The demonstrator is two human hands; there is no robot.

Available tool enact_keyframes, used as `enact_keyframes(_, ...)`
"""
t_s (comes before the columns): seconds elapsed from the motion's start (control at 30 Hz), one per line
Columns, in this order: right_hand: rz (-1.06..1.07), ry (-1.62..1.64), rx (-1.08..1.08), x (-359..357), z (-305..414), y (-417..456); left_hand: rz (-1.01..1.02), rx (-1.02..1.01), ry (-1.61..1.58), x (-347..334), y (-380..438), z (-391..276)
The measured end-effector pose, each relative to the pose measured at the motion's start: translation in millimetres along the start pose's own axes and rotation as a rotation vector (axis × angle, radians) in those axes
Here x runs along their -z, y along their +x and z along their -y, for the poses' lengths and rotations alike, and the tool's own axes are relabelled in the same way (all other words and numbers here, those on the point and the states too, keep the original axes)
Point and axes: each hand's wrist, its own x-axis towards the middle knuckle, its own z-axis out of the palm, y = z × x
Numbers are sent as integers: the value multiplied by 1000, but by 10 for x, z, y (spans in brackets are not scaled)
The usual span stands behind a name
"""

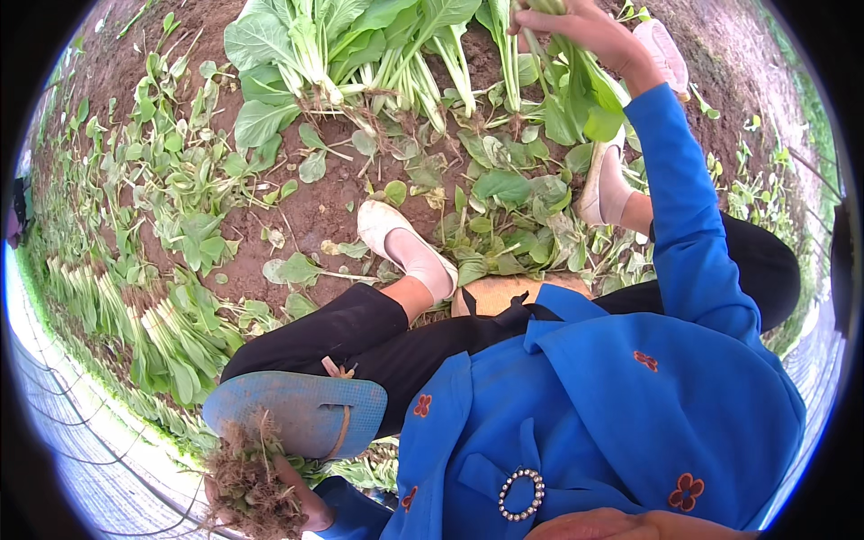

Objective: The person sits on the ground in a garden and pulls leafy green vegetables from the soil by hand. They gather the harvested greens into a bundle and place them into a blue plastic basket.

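Observation:
At the lower left, my left hand [300, 496] is closed around a bunch of leafy greens [253, 472], its soil-covered roots facing the camera. The bunch is beside a blue foam pad [297, 408] strapped on my knee. At the top right, my right hand [587, 30] grips leafy green plants [574, 81] by their stems, with the leaves hanging down; its fingertips are partly cut off by the frame edge. Left of that hand, a row of pulled leafy greens [405, 74] lies on the soil, roots towards me.
Loose leaves [503, 189] lie around my shoes [385, 226]. Tied bundles of greens [169, 337] lie at the left. A wooden seat [496, 293] is under me. A pale pink object [661, 54] lies beyond my right forearm. Netting [81, 432] borders the lower left.

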Motion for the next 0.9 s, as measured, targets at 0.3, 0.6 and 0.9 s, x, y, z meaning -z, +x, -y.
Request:
enact_keyframes(0.3, 153, -116, -41, -902, -726, 631, -69, 4, -80, -17, -5, 34)
enact_keyframes(0.6, -230, -806, 454, -1756, -1069, 920, 1, 116, -220, -31, 6, 51)
enact_keyframes(0.9, -21, -624, 686, -1379, -953, 969, 59, 103, -147, 10, 87, 12)
